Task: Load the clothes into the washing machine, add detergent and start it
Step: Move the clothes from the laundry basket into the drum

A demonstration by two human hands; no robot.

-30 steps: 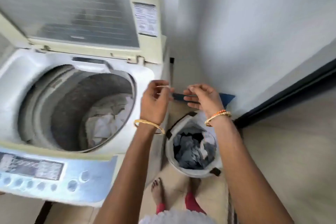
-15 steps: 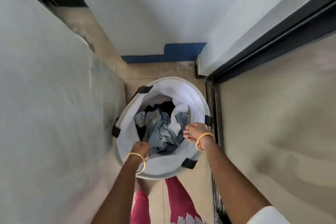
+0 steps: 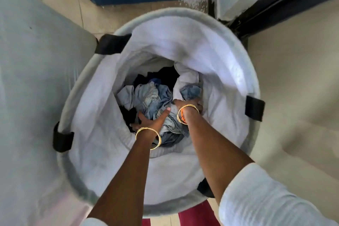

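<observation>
The clothes (image 3: 156,97), a crumpled heap of pale denim and dark pieces, lie deep in the white-lined laundry basket (image 3: 183,42) on the floor. Both hands are down among them: the left hand (image 3: 152,119) grips the denim, the right hand (image 3: 189,103) clutches a fold. The washing machine's side (image 3: 36,79) stands just left.

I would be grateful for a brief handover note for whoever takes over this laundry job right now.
Left hand: deep in the round white fabric laundry basket, gripping the crumpled pale blue denim garment.
Right hand: gripping the same pile beside a white cloth.
Done: hands are on the next load.
Left: lift it into the grey washing machine on the left, empty the basket, add detergent, start.
</observation>
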